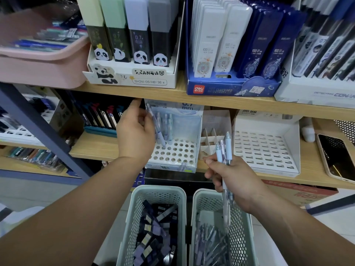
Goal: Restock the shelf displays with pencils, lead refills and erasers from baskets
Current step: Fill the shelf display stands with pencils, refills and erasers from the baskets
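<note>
My left hand (134, 131) pinches a pale blue mechanical pencil (157, 129), its tip at a hole of the white perforated display stand (178, 150) on the lower shelf. Several pencils stand in the stand's back rows. A bundle of pale blue pencils (223, 150) is gripped in my right hand (230, 177) above the right basket. Below, the left green basket (134, 214) holds dark lead-refill boxes and the right green basket (244, 227) holds more pencils.
The upper shelf carries a panda lead-refill box (132, 75), a blue Deli refill box (230, 87) and a pink bin (38, 60). On the lower shelf sit an empty slotted white tray (267, 148), a cardboard divider (209, 143) and a phone (336, 158).
</note>
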`<state>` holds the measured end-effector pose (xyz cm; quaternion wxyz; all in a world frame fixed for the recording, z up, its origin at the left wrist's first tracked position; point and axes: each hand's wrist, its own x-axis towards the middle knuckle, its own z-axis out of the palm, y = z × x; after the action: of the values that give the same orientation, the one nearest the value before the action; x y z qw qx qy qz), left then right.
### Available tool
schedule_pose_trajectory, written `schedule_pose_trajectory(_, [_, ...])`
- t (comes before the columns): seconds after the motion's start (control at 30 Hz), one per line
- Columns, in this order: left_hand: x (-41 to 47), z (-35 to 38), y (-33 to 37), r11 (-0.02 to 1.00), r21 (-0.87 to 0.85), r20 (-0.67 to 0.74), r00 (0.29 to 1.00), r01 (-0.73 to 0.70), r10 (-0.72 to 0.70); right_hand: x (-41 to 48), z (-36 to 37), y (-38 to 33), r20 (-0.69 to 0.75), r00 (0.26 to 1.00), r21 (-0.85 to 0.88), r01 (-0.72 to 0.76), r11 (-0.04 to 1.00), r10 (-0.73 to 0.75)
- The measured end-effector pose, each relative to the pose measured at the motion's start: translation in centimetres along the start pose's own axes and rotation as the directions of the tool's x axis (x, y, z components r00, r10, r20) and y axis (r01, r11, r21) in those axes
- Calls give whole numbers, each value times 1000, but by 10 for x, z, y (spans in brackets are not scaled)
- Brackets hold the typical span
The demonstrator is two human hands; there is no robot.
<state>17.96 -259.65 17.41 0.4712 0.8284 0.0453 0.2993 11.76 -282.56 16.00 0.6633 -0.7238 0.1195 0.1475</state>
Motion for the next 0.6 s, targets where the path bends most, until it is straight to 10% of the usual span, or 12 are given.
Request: schedule_pose_trajectory(0.6, [-9, 4, -11, 962, 209, 111, 981, -177, 156, -5, -5, -5, 3, 1000, 21, 4, 1000, -4])
